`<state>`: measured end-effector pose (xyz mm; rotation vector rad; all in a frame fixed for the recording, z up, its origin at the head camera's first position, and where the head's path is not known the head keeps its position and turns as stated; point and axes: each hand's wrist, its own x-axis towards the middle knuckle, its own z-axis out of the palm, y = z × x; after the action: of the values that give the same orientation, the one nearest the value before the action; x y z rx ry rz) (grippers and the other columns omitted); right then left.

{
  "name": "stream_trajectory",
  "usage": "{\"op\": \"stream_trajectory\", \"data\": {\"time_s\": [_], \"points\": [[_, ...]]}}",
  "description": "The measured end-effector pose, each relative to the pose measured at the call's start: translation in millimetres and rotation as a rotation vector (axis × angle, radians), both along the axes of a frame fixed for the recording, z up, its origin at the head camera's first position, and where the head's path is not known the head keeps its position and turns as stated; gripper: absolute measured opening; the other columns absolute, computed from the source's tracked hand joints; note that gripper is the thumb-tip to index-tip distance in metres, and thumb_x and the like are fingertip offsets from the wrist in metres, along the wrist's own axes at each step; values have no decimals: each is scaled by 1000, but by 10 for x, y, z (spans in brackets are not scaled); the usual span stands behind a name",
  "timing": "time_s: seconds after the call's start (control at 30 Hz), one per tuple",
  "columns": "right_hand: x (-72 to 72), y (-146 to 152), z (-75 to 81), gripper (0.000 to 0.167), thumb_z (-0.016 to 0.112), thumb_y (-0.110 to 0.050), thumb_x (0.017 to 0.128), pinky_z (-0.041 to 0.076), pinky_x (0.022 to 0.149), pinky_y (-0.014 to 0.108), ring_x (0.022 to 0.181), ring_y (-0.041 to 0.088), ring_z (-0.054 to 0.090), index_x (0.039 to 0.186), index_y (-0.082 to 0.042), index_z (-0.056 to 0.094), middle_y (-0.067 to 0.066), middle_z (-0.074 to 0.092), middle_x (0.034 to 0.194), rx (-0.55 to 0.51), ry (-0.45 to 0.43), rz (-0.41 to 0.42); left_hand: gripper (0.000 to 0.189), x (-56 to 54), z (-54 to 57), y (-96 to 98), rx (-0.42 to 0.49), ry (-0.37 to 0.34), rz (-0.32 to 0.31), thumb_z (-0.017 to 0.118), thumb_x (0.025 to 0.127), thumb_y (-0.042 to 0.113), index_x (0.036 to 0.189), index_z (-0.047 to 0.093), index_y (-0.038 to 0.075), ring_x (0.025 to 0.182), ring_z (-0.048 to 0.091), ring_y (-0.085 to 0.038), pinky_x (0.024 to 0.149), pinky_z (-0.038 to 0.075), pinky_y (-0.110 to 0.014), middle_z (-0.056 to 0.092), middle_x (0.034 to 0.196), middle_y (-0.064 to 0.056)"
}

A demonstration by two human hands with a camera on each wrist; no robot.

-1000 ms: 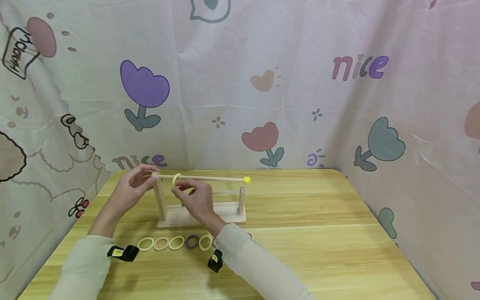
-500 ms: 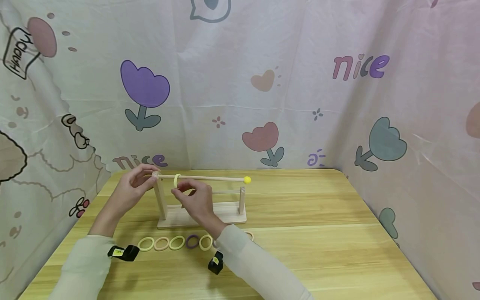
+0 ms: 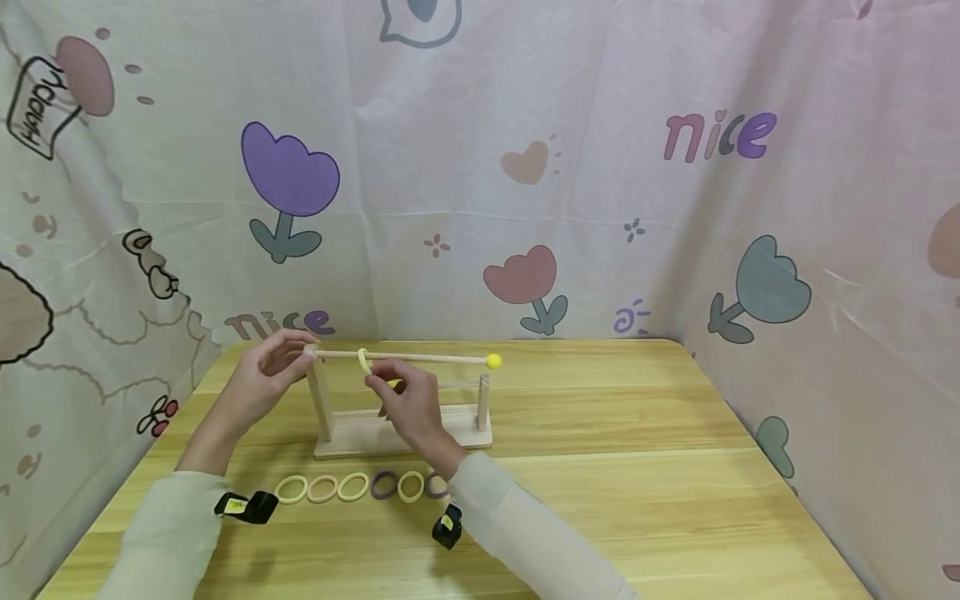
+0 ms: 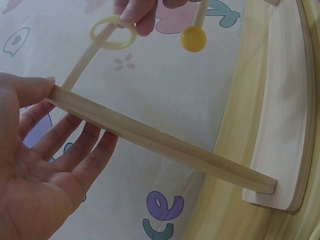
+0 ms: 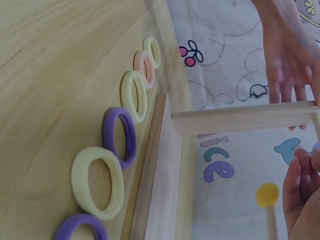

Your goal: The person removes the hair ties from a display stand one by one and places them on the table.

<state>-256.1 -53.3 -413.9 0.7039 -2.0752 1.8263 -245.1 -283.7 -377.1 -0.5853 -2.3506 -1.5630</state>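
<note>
My left hand (image 3: 262, 367) grips the top of the tall left post (image 4: 160, 140) of a wooden stand (image 3: 457, 423), thumb in front and fingers behind. From that post's top an upper rod (image 3: 435, 358) runs right to a yellow ball (image 3: 493, 362). A pale yellow ring (image 3: 363, 360) encircles this rod on its left half, and my right hand (image 3: 411, 404) pinches it between thumb and fingers. In the left wrist view, the ring hangs tilted around the rod. A lower rod with its own yellow ball (image 4: 193, 39) lies partly hidden behind my right hand.
In front of the stand lies a row of rings: pale yellow (image 5: 80, 182), purple (image 5: 108, 132) and pink (image 5: 137, 62). My right forearm covers part of its right end. Patterned cloth (image 3: 585, 183) hangs behind the wooden table (image 3: 637, 483). Black wrist cameras (image 3: 258, 506) sit on both sleeves.
My right hand and the pale yellow ring have shifted slightly to the right along the upper rod, and the ring leans differently. The left hand has stayed on the post.
</note>
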Motion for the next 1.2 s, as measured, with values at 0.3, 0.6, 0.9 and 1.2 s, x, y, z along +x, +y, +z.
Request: {"op": "stream_trajectory", "data": {"time_s": [0.3,0.6,0.9,1.2], "points": [[2,74,-27,12,70,-3,96,42,40,10,50,47,61,103,7,73,25,76,92,-34,-31,19,20,4,-6,3,8,0,-5,58,105,8,125,60,11,108,65,8,88,56,-9,66,115,19],[-21,170,-64,8,69,-3,97,50,41,19,46,36,61,100,4,71,23,76,88,17,26,4,20,0,-5,1,6,9,-7,58,105,7,125,60,11,108,66,7,88,56,-10,65,114,19],[-23,271,-51,7,68,-4,98,50,42,18,45,34,60,101,2,71,21,76,88,16,36,4,21,-6,6,-6,3,16,-6,57,105,7,125,60,12,108,65,8,89,55,-9,65,114,20],[-12,377,-62,8,66,-5,100,51,43,18,47,35,60,104,0,70,20,77,91,19,21,-10,22,9,15,1,6,12,-12,57,105,7,127,59,6,108,65,7,89,56,-9,66,114,21]]}}
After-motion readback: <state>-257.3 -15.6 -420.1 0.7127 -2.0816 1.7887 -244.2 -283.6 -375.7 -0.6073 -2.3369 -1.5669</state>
